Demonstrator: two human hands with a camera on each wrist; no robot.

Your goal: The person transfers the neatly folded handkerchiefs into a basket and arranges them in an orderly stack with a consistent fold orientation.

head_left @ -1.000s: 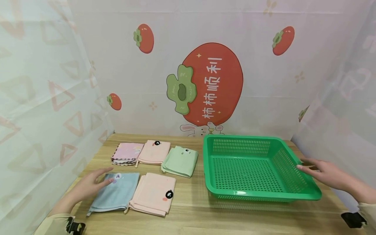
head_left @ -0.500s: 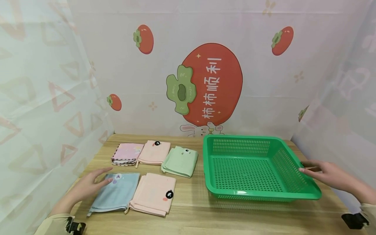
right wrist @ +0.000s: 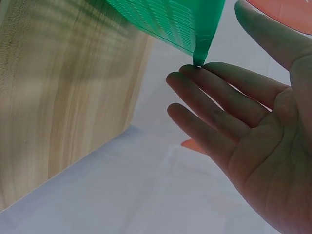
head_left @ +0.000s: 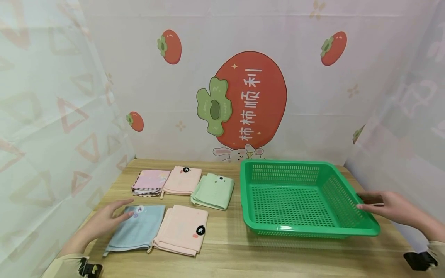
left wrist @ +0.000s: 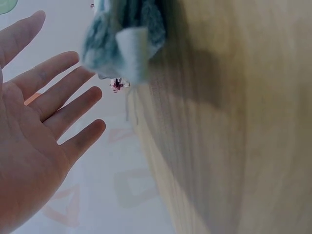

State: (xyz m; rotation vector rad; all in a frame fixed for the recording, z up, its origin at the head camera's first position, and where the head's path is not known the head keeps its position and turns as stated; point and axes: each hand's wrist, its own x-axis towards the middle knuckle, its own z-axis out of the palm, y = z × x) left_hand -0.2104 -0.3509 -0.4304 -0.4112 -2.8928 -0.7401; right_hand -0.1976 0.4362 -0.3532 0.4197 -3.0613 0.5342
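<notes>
My left hand (head_left: 104, 221) hovers with spread fingers over the left edge of a folded blue towel (head_left: 140, 231). In the left wrist view the palm faces the camera and holds nothing; the towel's fluffy edge (left wrist: 122, 46) is beyond the fingertips. My right hand (head_left: 393, 208) is at the right rim of a green plastic basket (head_left: 286, 230), which has nothing in it. Seen from the right wrist, its fingers (right wrist: 219, 92) are loosely extended, with fingertips right at the basket's rim (right wrist: 200, 56) and the thumb apart.
Right of the blue towel lies a folded pink towel (head_left: 182, 231). Behind them, in a row, are a folded purple-pink towel (head_left: 151, 180) with a checked edge, another pink towel (head_left: 182, 181) and a green towel (head_left: 213, 193). Printed cloth walls (head_left: 295, 135) enclose the wooden table (head_left: 243, 262).
My right hand has shifted slightly to the right along the basket's rim, its thumb drawing off the edge. My left hand, the towels and the basket stay in place.
</notes>
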